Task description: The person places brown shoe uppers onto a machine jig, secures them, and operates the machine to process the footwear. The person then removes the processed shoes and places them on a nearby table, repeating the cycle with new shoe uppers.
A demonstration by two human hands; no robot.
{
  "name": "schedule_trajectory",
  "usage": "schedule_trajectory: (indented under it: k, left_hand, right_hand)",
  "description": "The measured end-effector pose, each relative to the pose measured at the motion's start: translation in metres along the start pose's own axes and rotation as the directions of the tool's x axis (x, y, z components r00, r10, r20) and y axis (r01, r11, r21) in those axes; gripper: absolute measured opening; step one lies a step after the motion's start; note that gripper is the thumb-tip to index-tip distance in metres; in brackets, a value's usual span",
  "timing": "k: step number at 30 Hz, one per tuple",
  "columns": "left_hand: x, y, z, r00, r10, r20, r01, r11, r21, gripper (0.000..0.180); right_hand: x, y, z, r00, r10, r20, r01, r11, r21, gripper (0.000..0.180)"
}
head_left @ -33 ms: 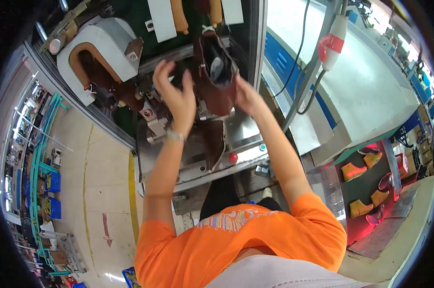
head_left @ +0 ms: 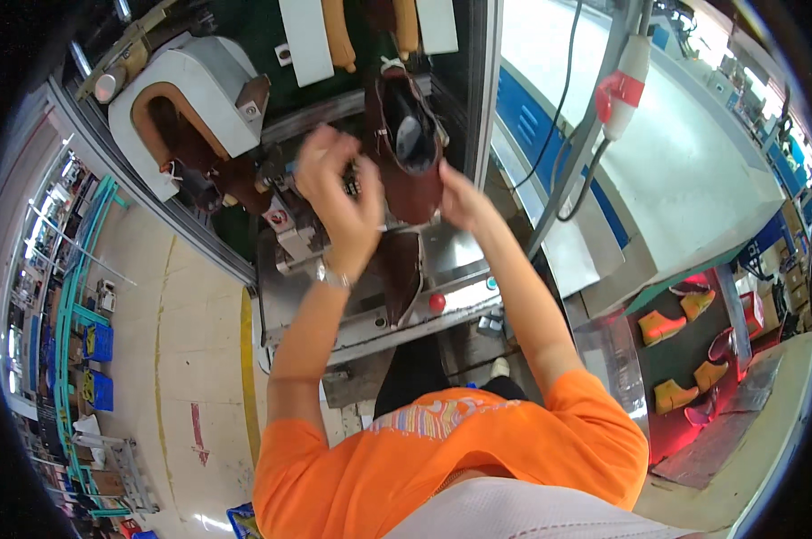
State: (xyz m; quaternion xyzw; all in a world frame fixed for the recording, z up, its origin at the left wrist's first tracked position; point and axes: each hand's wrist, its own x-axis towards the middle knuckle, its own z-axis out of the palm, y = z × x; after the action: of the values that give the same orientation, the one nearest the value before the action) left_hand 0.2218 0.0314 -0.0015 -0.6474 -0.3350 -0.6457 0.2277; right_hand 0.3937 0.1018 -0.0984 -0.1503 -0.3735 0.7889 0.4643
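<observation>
I am seeing the brown boot (head_left: 409,148) standing toe-down on the metal machine (head_left: 442,260), its dark opening facing up. My right hand (head_left: 460,199) is pressing against the boot's lower right side; whether its fingers are gripping or just resting I cannot tell. My left hand (head_left: 339,193) is hovering just left of the boot, fingers curled loosely and pinching nothing I can make out. A red button (head_left: 436,303) is showing on the machine's front edge below. Orange boots (head_left: 662,328) are sitting on a shelf well off to the right.
</observation>
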Motion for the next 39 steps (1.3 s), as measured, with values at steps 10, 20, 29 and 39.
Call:
schedule_trajectory:
  k: [10,20,29,39]
  left_hand:
    - [-0.016,0.061,-0.013,0.802,-0.018,0.598,-0.179,0.946,0.269,0.042]
    - [-0.05,0.057,-0.003,0.822,-0.145,0.551,-0.013,0.962,0.272,0.048]
    - [-0.062,0.049,0.003,0.826,-0.193,0.529,0.1,0.975,0.199,0.051]
    - [-0.072,0.045,0.008,0.849,-0.186,0.495,0.108,0.977,0.182,0.052]
  right_hand:
    - [0.046,0.058,-0.023,0.997,0.077,-0.006,-0.064,0.87,0.489,0.038]
    - [0.096,0.051,-0.054,0.995,-0.065,-0.076,0.087,0.936,0.341,0.03]
    - [0.085,0.056,-0.051,0.973,-0.097,-0.21,0.152,0.953,0.263,0.026]
    - [0.07,0.047,-0.042,0.973,-0.071,-0.218,0.126,0.959,0.252,0.026]
